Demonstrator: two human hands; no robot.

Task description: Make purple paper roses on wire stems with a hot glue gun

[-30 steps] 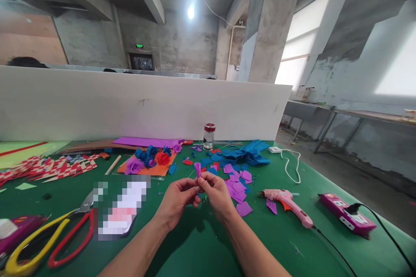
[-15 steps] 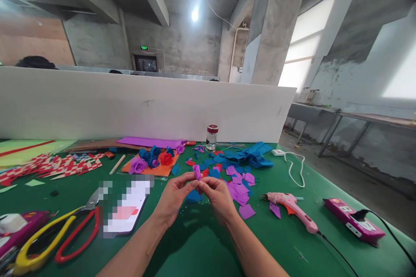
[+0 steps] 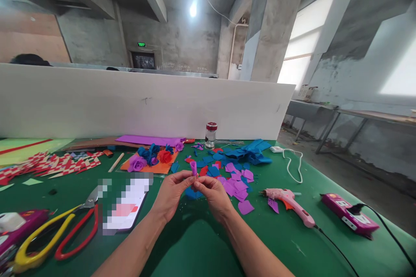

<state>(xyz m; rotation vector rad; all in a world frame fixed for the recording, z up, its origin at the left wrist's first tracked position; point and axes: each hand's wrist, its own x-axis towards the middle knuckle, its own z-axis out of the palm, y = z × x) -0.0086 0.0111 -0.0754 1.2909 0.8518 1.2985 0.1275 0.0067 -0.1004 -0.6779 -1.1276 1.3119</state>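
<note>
The roll [image 3: 193,167] looks like matt paper, as do the scraps [image 3: 241,185]. The counter [image 3: 195,251] is smooth, faintly glossy. Near its far edge, the jar [image 3: 210,136] looks like clear glass; toward its right edge, the glue gun [image 3: 298,209] is smooth plastic.

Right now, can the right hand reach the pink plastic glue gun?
Probably yes: the right hand touches rolled purple paper, but mainly purple paper scraps and green tabletop separate it from the gun.

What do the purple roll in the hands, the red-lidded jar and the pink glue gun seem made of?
Purple roll: probably thin, matte paper; it curls without shine. Jar: clear glass or perhaps plastic, glossy and see-through; its shiny red lid could be metal or plastic. Glue gun: likely moulded plastic, judging by its smooth pink handle.
</note>
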